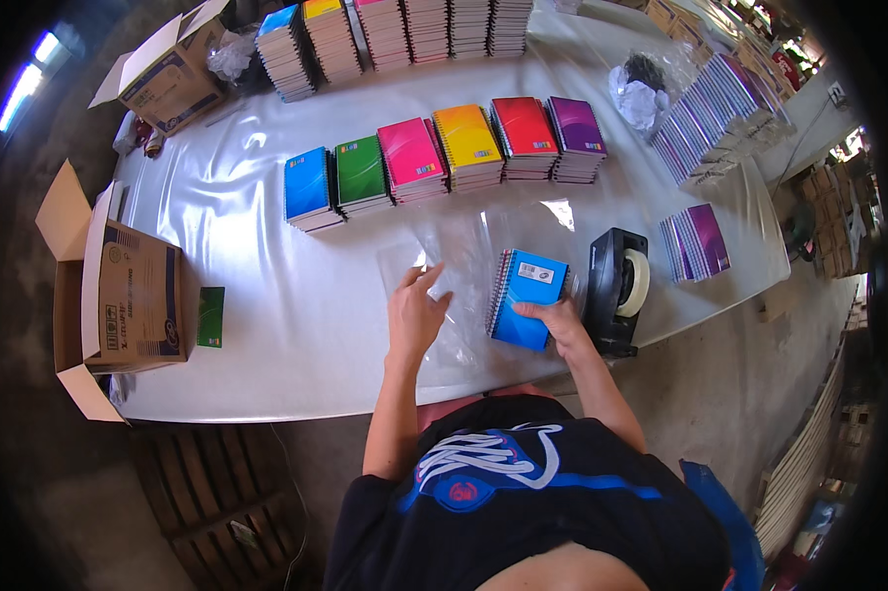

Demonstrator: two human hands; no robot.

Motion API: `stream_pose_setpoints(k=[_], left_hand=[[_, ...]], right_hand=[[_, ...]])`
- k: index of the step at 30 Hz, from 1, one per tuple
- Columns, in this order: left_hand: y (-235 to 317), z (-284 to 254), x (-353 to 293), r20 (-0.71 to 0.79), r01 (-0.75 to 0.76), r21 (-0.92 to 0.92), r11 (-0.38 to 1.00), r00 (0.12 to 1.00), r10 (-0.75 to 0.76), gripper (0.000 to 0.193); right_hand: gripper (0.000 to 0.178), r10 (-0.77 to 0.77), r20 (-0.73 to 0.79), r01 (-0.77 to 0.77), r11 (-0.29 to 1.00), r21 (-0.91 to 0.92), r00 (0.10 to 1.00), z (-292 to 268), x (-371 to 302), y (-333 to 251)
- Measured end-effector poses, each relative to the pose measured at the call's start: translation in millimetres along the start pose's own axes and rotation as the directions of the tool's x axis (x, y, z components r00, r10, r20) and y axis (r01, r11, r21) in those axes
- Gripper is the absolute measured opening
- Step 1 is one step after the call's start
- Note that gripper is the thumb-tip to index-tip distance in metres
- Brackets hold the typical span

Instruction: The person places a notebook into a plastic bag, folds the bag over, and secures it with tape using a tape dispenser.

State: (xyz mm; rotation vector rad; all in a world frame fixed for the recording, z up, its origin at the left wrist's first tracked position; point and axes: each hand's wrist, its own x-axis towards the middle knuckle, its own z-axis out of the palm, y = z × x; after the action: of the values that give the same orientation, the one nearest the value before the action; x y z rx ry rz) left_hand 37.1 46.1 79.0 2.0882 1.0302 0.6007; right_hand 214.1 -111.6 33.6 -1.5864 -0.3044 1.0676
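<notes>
My right hand (560,323) grips a small stack of spiral notebooks (525,294) by its right side, thumb across the top. The uppermost has a blue cover, a white label near its upper edge and a coil along its left side. To the left, my left hand (419,307) is open, fingers apart. It is over or beside a clear plastic bag (456,246) lying on the table; whether the fingertips touch the film I cannot tell. A black tape dispenser (606,286) with a pale roll stands just right of the notebooks.
Beyond my hands runs a row of notebook stacks, blue (306,185) to purple (576,123), with taller stacks (429,34) behind. Purple notebooks (695,243) lie at right. An open carton (138,295) and a green notebook (210,317) are at left on the covered table (266,379).
</notes>
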Motion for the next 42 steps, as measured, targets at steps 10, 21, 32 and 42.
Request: stream_pose_setpoints(k=[10, 21, 32, 42], left_hand=[[-35.7, -5.8, -3.6, 0.035, 0.189, -0.076, 0.979, 0.982, -0.187, 0.056], [-53.7, 21.8, -5.0, -0.176, 0.290, 0.086, 0.953, 0.946, -0.272, 0.012], [-36.4, 14.7, -4.4, 0.189, 0.407, -0.402, 0.820, 0.913, -0.360, 0.067], [-61.3, 25.6, -18.8, 0.125, 0.261, -0.581, 0.771, 0.965, -0.232, 0.067]], right_hand=[[0.061, 0.034, 0.021, -0.034, 0.999, -0.008, 0.999, 0.8, 1.2, -5.7], [0.062, 0.027, 0.031, -0.027, 1.000, -0.016, 0.999, 0.1, 5.3, -6.1], [0.062, 0.063, 0.011, -0.063, 0.998, -0.026, 0.998, 2.6, 4.5, -8.4], [0.062, 0.063, 0.248, -0.037, 0.993, -0.110, 0.967, 8.9, 15.4, -66.0]])
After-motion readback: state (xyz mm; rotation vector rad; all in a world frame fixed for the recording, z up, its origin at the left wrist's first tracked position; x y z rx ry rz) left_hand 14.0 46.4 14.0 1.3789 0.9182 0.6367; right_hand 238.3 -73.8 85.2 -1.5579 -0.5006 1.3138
